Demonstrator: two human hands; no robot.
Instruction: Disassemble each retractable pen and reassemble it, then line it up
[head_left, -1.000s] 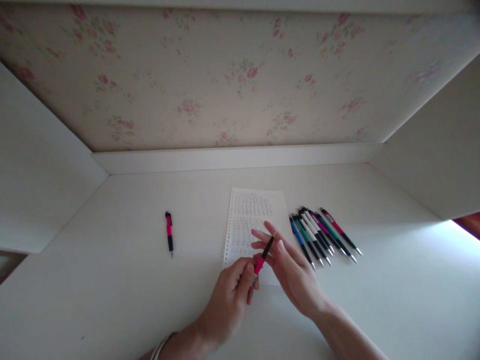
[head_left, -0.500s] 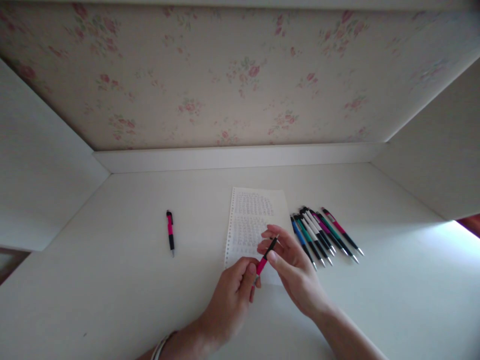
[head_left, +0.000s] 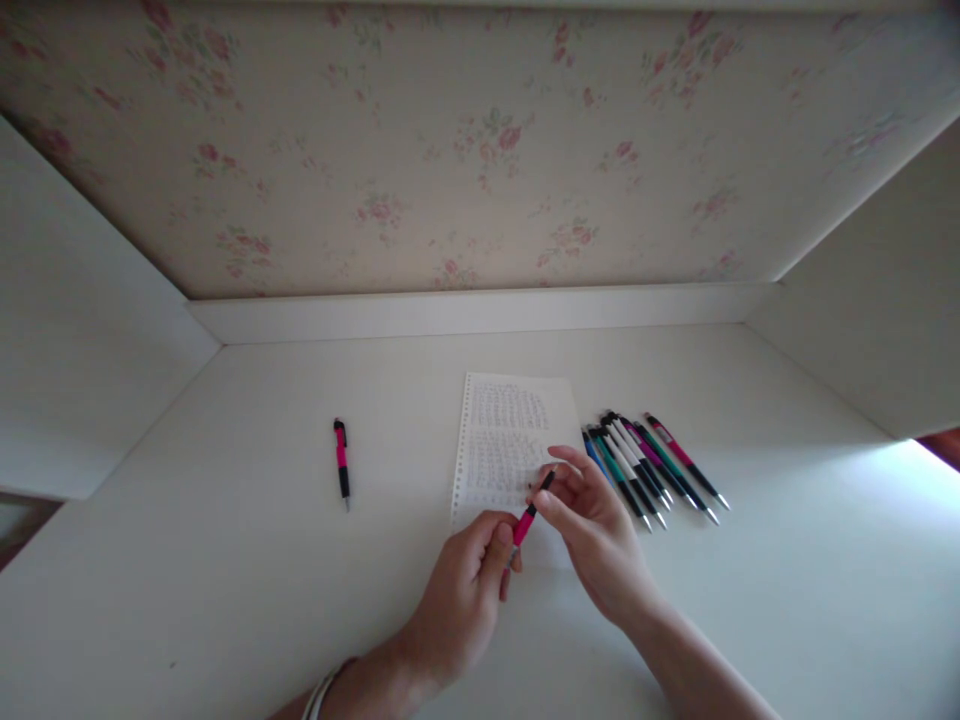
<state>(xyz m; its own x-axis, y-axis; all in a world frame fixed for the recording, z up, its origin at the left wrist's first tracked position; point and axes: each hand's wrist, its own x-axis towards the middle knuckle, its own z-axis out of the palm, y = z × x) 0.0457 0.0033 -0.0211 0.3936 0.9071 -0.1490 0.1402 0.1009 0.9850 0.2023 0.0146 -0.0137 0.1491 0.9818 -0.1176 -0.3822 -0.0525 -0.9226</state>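
Both my hands hold one pink and black pen (head_left: 530, 512) over the near edge of a written sheet of paper (head_left: 504, 432). My left hand (head_left: 465, 590) pinches the pen's lower tip end between thumb and fingers. My right hand (head_left: 592, 530) has its fingers curled round the black upper end. The pen slants up to the right between them. A row of several pens (head_left: 649, 468), blue, green, white and pink, lies just right of my right hand.
A single pink and black pen (head_left: 342, 462) lies alone on the white desk (head_left: 225, 560) to the left. White side panels stand left and right, with a flowered wall behind. A bracelet shows on my left wrist (head_left: 322, 692).
My right hand's fingers were stretched out beside the pen and have now curled round its upper end. The left hand and the pens on the desk stayed in place.
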